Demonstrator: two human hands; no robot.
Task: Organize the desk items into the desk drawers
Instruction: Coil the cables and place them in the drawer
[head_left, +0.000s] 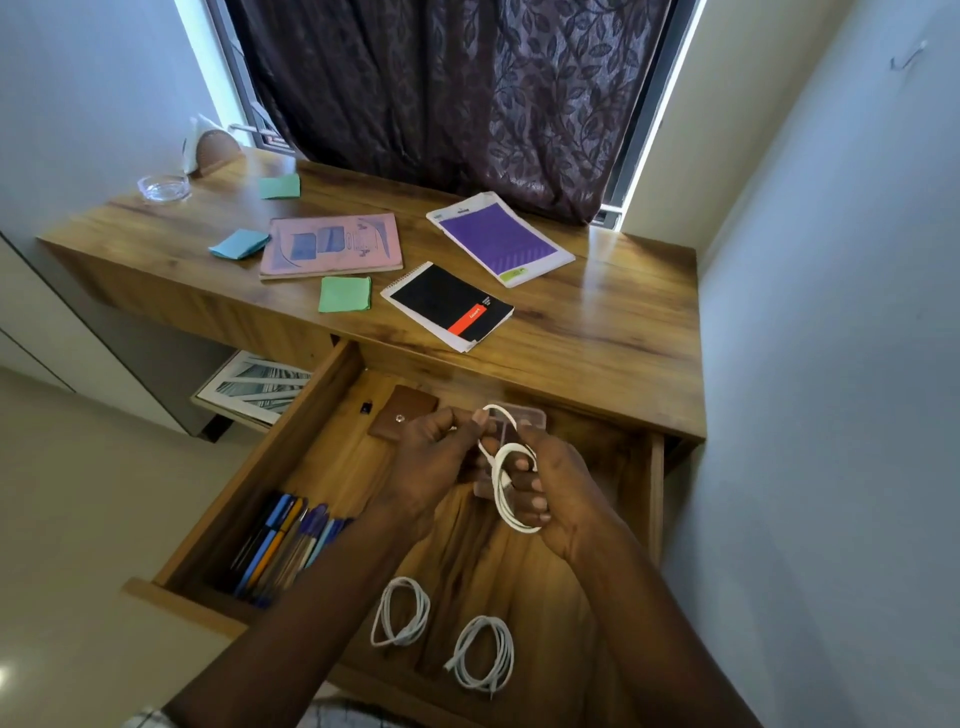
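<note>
Over the open drawer (322, 415) | right hand (556, 483) curled round a half-wound white cable (506, 499) to hold its loops together | left hand (431, 457) pinched the loose end, probably to finish the coil | two coiled cables (400, 610) and pens (280, 545) lay inside | notebooks (447, 304) lay on the table (597, 322)

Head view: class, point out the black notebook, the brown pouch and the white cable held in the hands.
black notebook (441, 301): head view, centre of its cover.
brown pouch (410, 405): head view, its flap.
white cable (503, 488): head view, its hanging loop.
</note>
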